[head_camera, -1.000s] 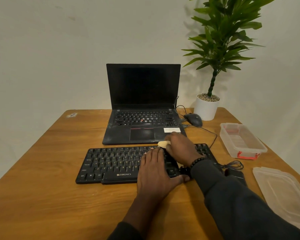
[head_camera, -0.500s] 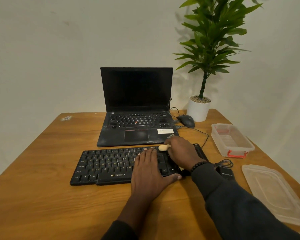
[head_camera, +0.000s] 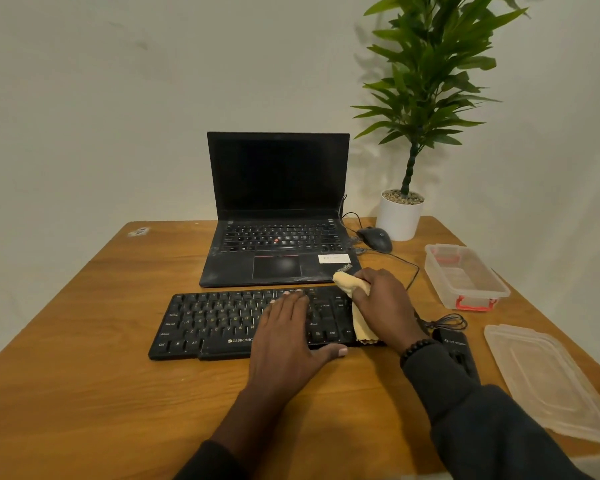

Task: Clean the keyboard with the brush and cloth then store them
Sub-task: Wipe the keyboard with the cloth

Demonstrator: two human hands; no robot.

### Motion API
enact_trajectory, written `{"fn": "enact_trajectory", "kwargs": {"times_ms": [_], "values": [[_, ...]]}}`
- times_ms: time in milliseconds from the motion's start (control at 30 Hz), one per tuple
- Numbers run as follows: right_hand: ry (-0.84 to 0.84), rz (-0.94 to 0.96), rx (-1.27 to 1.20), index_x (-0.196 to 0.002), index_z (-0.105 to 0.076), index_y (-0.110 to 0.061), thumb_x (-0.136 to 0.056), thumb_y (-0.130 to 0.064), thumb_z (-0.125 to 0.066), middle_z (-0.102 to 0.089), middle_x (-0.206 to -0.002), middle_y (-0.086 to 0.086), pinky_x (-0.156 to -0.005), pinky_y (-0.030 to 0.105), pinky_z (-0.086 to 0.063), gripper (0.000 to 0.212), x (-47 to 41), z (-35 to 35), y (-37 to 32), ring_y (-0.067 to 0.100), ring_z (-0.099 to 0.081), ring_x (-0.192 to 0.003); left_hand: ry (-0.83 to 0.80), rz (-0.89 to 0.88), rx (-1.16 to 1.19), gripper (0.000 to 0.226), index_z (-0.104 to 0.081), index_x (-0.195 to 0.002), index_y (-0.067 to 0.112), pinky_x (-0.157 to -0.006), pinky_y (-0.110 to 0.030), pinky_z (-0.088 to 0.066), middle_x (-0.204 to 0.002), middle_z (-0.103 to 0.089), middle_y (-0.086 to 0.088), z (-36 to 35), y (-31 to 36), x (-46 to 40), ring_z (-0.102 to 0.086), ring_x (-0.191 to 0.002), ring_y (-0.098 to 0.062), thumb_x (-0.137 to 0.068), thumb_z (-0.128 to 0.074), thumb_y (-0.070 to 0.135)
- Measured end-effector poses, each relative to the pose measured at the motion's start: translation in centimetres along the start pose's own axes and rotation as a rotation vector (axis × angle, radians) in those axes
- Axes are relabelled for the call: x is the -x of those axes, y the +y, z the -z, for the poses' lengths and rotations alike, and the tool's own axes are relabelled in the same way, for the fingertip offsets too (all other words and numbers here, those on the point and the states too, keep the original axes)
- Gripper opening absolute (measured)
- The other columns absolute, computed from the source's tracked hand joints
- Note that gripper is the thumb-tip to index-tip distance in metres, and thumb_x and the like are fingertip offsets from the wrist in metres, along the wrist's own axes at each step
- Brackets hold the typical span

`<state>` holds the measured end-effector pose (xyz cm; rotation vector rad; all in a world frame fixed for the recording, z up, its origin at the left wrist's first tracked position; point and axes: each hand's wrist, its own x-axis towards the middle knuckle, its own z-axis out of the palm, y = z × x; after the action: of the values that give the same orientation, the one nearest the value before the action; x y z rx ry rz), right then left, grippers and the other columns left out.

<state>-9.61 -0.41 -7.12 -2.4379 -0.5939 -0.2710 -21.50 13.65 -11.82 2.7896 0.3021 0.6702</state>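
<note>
Cloth [head_camera: 352, 285]: soft, light, bunches easily; right hand [head_camera: 383, 306] grips it wadded at keyboard's [head_camera: 222, 317] right end, tail trailing near. Left hand [head_camera: 286, 336] flat, fingers [head_camera: 291, 303] straight together, pinning the light keyboard on the counter [head_camera: 84, 341]. Brush not identifiable.

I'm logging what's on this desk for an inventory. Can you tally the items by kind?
Computer gear: 3, laptop, keyboard, mouse
Cleaning cloth: 1, cloth in the right hand
Plastic storage: 2, container, lid
Potted plant: 1, plant
Total: 7
</note>
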Motion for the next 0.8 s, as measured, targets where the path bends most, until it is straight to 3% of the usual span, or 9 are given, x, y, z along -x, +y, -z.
{"fn": "enact_trajectory", "kwargs": {"times_ms": [100,233,467,800], "values": [[-0.009,-0.015,0.052,-0.126,-0.06,-0.021,-0.093,-0.027,-0.057,-0.055,-0.119,0.003,-0.075,0.032,-0.048,0.033,0.1,-1.2,-1.6,0.019,-0.057,-0.097,-0.008,-0.014,-0.086,0.11,-0.031,-0.151,0.021,-0.119,-0.031,-0.003,-0.16,-0.026,0.003,1.4,-2.4,1.0,-0.018,-0.148,-0.014,-0.069,-0.037,0.095],[-0.177,0.084,0.199,-0.129,-0.059,-0.019,-0.097,-0.034,-0.051,-0.052,-0.12,0.006,-0.081,0.034,-0.051,0.037,0.7,-2.8,-3.3,0.022,-0.059,-0.1,-0.05,0.031,-0.132,0.111,-0.021,-0.156,0.022,-0.116,-0.031,0.005,-0.165,-0.014,0.002,1.9,-4.1,1.7,-0.011,-0.151,-0.015,-0.072,-0.027,0.095],[-0.19,0.163,0.296,-0.137,-0.049,-0.023,-0.099,-0.037,-0.045,-0.047,-0.126,0.003,-0.086,0.038,-0.053,0.04,4.3,-2.5,-4.2,0.02,-0.06,-0.101,-0.054,0.043,-0.13,0.109,-0.017,-0.157,0.021,-0.116,-0.032,0.006,-0.165,-0.01,0.002,1.4,-4.3,1.6,-0.007,-0.151,-0.015,-0.076,-0.02,0.094],[-0.165,0.142,0.3,-0.149,-0.025,-0.02,-0.103,-0.035,-0.037,-0.037,-0.136,0.002,-0.084,0.03,-0.05,0.05,8.4,-2.2,-4.9,0.015,-0.056,-0.105,-0.054,0.047,-0.123,0.108,-0.017,-0.157,0.02,-0.117,-0.032,0.005,-0.165,-0.009,0.002,1.1,-4.3,1.7,-0.005,-0.152,-0.015,-0.077,-0.022,0.093]]}}
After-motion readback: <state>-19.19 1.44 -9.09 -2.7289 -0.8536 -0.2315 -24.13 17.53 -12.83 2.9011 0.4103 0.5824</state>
